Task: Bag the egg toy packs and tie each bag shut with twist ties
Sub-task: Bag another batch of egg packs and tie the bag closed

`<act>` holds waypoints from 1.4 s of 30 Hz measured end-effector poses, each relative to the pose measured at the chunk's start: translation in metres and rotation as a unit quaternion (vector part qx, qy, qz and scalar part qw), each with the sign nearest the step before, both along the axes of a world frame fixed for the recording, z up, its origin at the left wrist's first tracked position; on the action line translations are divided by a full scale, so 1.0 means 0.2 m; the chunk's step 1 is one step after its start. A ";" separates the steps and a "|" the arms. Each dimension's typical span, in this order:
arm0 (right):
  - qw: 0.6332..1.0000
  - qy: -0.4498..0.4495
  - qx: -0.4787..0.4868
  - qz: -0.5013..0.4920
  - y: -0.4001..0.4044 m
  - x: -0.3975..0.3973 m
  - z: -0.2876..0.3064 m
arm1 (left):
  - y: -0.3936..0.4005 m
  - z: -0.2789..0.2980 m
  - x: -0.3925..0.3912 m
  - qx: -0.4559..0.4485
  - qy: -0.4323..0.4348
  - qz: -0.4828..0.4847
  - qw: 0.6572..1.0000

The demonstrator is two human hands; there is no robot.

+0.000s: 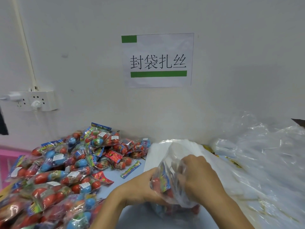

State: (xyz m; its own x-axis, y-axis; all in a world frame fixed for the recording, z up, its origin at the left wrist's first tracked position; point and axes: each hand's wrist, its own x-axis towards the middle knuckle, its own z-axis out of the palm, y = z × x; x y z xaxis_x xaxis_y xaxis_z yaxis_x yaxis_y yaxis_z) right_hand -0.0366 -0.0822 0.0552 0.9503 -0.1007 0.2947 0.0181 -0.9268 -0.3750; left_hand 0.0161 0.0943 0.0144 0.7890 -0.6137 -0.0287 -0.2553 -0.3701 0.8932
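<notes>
A clear plastic bag (175, 156) stands in front of me at the lower middle, with egg toy packs (162, 182) of red and blue eggs inside it. My left hand (140, 187) grips the bag's left side. My right hand (199, 174) grips the bag's right side, its fingers curled into the plastic. Left of the bag, a big heap of egg toy packs (62, 166) covers the table. Gold twist ties (212, 151) lie beyond the bag to the right, partly hidden under plastic.
A pile of clear empty bags (257, 154) fills the right side. A flat stack of white bags (153, 156) lies behind the held bag. A wall with a paper sign (158, 61) and a power socket (33, 100) stands close behind the table. A pink crate (8, 156) is at far left.
</notes>
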 end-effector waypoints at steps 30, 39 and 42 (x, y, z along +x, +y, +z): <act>0.999 0.006 -0.023 -0.047 -0.12 -0.04 0.07 | 0.00 0.03 -0.01 0.029 -0.010 -0.002 1.000; 0.990 -0.096 0.099 0.031 -0.18 0.01 0.06 | 0.01 0.04 -0.02 0.030 -0.010 0.002 0.999; 0.955 -0.213 0.204 0.039 -0.23 0.00 0.11 | 0.05 0.04 -0.01 0.021 -0.013 0.020 1.000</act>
State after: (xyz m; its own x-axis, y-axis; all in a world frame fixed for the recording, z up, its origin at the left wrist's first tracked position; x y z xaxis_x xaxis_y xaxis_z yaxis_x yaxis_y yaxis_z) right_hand -0.0376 -0.1275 0.0771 0.7627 -0.2225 0.6073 0.3125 -0.6953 -0.6473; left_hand 0.0142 0.1050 0.0227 0.8133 -0.5808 -0.0330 -0.2624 -0.4169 0.8703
